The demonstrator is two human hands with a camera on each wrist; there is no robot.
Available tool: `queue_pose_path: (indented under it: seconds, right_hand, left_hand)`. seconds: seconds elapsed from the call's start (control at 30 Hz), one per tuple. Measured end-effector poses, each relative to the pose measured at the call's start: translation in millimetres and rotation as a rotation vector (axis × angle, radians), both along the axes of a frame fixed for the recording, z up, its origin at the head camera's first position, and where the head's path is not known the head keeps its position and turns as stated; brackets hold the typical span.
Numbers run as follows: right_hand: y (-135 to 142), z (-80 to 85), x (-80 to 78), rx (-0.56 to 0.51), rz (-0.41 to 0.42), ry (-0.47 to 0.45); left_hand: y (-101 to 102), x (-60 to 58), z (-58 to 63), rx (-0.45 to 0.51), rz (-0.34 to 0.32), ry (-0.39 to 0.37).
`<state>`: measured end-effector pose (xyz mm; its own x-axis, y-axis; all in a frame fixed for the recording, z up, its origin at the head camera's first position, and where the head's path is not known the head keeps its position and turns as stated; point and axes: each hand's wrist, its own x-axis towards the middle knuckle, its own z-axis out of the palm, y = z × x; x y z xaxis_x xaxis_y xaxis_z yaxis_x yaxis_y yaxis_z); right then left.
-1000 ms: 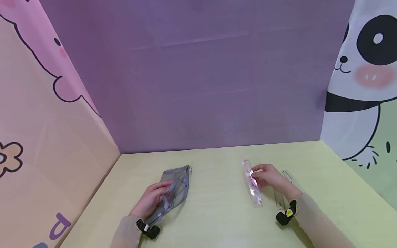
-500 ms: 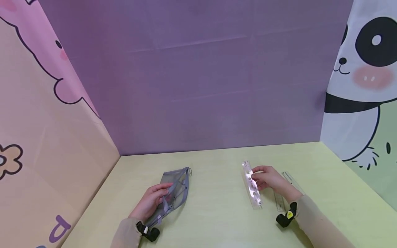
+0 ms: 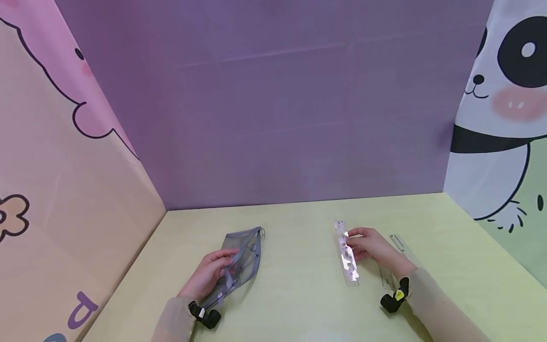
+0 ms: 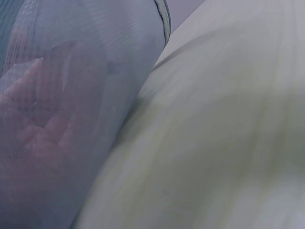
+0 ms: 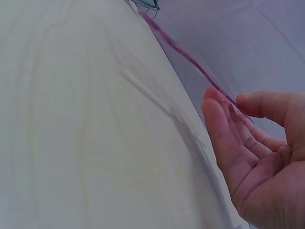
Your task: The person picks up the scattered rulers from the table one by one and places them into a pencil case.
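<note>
The left grip [image 3: 207,278] is pinching a grey mesh pouch [image 3: 249,259] that is spreading to its right. The right grip [image 3: 372,247], thumb and fingertips nearly meeting, is pinching a shiny pinkish strip [image 3: 346,249] just to its left. Clear plastic [image 3: 387,277] is lying on the desk [image 3: 299,280], partly hidden by the right grip's wrist.

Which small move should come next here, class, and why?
Probably bring the shiny strip leftward to the grey pouch: the right hand pinches the strip, the left hand holds the pouch, and strip and pouch are apart.
</note>
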<state>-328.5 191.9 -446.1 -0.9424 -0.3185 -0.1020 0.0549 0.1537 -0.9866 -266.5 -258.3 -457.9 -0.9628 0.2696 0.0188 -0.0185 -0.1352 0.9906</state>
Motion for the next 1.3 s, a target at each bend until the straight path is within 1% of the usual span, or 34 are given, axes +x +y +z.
queue_pose_path:
  seconds: [0.17,0.33,0.57,0.63,0.77,0.87,1.07,1.2,1.3]
  right_hand:
    - [-2,0.0,-1.0,0.001,0.006,-0.003]
    - [-3,-2.6,-0.6,-0.020,0.002,-0.014]
    - [-8,-8.0,-0.1,-0.116,0.053,-0.037]
    - [-13,-7.8,-0.1,-0.124,0.052,-0.042]
    - [-28,-4.7,-3.3,-0.124,0.067,-0.048]
    - [-42,-0.4,-6.1,-0.114,0.096,-0.046]
    - [-76,6.0,-8.2,-0.109,0.159,-0.059]
    - [-101,6.8,-7.7,-0.099,0.207,-0.076]
    - [-117,6.7,-8.5,-0.100,0.226,-0.101]
  left_hand:
    - [0,-0.6,2.2,-0.012,0.004,-0.010]
    - [1,-0.8,4.5,-0.020,0.007,-0.005]
    - [2,-3.8,6.4,-0.048,0.004,0.022]
    - [2,-4.2,6.3,-0.053,0.003,0.025]
    - [1,-3.6,5.8,-0.054,0.002,0.028]
    - [0,-2.8,5.3,-0.041,0.006,0.025]
    - [-1,-2.0,3.7,-0.015,0.025,0.018]
    - [0,-0.7,3.1,-0.001,0.042,0.016]
    - [1,-0.4,2.7,0.016,0.044,0.017]
